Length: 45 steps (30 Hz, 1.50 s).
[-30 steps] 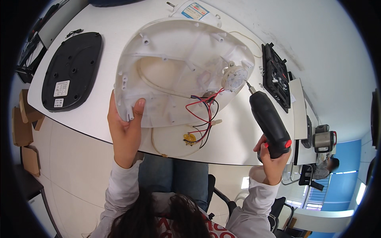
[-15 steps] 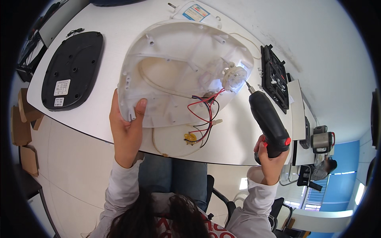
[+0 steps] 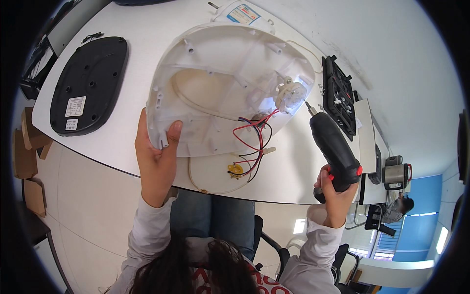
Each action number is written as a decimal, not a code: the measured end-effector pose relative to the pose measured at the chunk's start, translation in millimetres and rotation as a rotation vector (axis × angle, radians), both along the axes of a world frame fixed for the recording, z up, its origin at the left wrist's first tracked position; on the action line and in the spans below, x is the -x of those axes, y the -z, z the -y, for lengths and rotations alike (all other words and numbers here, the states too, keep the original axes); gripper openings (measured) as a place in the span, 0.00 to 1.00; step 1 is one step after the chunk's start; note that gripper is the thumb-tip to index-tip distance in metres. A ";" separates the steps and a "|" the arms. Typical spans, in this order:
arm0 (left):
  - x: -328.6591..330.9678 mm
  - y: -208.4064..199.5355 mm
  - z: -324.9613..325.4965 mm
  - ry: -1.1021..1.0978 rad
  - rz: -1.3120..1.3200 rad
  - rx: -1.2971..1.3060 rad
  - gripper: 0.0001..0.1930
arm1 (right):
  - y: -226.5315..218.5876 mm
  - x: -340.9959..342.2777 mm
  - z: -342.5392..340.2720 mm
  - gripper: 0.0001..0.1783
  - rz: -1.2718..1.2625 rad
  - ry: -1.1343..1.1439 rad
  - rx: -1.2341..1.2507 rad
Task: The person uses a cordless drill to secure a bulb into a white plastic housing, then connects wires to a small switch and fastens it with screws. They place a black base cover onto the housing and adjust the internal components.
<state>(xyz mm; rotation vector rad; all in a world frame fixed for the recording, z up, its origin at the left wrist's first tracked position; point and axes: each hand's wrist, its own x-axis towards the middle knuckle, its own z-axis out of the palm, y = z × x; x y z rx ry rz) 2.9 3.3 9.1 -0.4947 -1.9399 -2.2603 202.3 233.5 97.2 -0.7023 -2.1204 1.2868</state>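
My left hand [image 3: 159, 159] grips the near left edge of a white translucent plastic housing [image 3: 196, 110], its thumb on the ribbed inner side. Near the housing's right end sits a clear round part [image 3: 290, 94], lit by a bright glow. Red and black wires [image 3: 254, 134] trail from it, with a small yellow round part [image 3: 235, 170] hanging close to the table's front edge. My right hand [image 3: 337, 198] is wrapped round the handle of a black power screwdriver [image 3: 333, 147] with red buttons. Its bit points up and left, close to the clear part; whether they touch I cannot tell.
A black oval base plate [image 3: 88, 88] lies at the table's left. An open black tool case [image 3: 339, 98] rests on the right, small screws beside it. Behind the housing is a white device with a label [image 3: 243, 15]. A person [image 3: 399, 209] sits far right.
The screwdriver and my right hand have shifted slightly to the right. The housing has moved a touch to the right, still in my left hand.
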 end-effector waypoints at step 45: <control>-1.1 1.4 1.3 -0.015 0.040 0.010 0.20 | -3.7 1.6 10.3 0.25 0.001 -0.014 0.126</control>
